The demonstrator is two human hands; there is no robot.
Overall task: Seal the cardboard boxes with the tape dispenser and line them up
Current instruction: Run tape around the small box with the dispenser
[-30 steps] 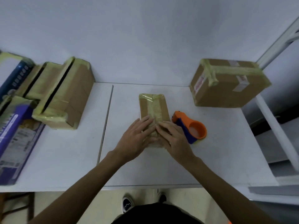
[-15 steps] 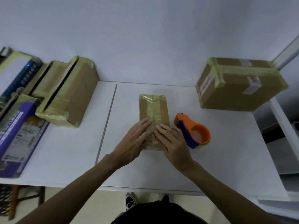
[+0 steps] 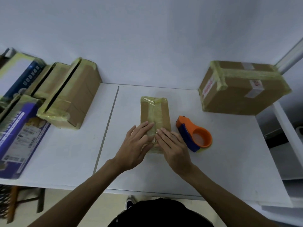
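Pressing down, my left hand and right hand lie flat, fingers straight, on the near end of the small box, gripping nothing. In the head view it sits on the table under my palms, with the tape dispenser just beside my right hand. I judge it light and fairly stiff. The glossy tape may be slippery, so I would hold its long sides. It is brown cardboard with yellowish tape along the top.

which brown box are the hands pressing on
The small flat box in the middle, beside the orange tape dispenser: only it has the left hand and right hand resting on it.
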